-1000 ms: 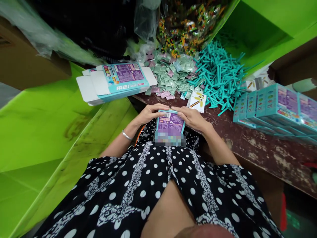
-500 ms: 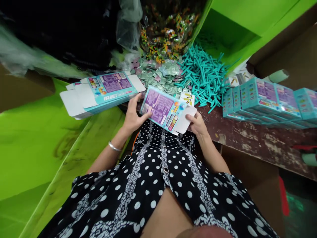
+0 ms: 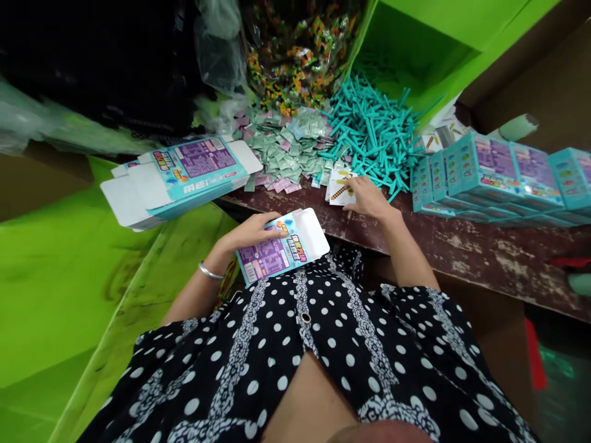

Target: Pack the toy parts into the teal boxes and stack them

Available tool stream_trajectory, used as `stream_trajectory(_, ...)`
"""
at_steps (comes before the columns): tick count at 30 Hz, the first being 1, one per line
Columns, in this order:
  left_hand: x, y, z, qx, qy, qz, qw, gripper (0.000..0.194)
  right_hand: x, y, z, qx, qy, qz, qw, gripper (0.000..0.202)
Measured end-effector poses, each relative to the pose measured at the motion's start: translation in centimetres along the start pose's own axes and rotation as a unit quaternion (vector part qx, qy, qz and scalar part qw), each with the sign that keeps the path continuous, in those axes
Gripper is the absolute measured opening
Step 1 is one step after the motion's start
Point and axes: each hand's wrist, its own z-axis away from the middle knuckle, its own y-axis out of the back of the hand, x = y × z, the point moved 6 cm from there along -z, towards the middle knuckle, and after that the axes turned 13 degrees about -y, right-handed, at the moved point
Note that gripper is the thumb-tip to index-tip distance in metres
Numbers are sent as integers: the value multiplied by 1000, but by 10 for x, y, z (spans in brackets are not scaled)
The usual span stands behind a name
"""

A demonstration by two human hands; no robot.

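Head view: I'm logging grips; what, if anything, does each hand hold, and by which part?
Left hand: a box, by its far long edge, thumb on the printed face. Right hand: on the cards; grip unclear.

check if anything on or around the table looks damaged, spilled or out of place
The dark red tabletop looks worn: pale, scuffed patches break up its surface in front of the stacked turquoise boxes. The turquoise sticks lie in a loose, crisscross heap, but nothing clearly looks spilled.

Box (image 3: pixel 270 253): smooth cardboard, flap (image 3: pixel 311 237) matt. Beyond box: crinkled glossy sachets (image 3: pixel 289 151), smooth plastic-looking sticks (image 3: pixel 376 135), paper cards (image 3: pixel 338 195). Right of box: scuffed, rough-looking tabletop (image 3: pixel 466 267). Left of box: shiny metal bracelet (image 3: pixel 210 273).
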Motion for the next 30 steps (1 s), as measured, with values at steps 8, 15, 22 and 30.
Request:
stream_trajectory(8,-3,3,2,-48,75,-14,996,57,12,12,3,-79,-74,-53,993,42)
stream_trajectory(15,-5,4,-1,-27,71,-3,997,57,9,25,0,-38,-87,-125,988,17)
stream_trajectory(22,-10,14,-3,68,73,-13,995,63,-14,73,23,223,-125,-316,914,34)
stream_trajectory(30,6,13,-7,113,58,-13,992,68,-146,12,29,-112,23,-271,956,15)
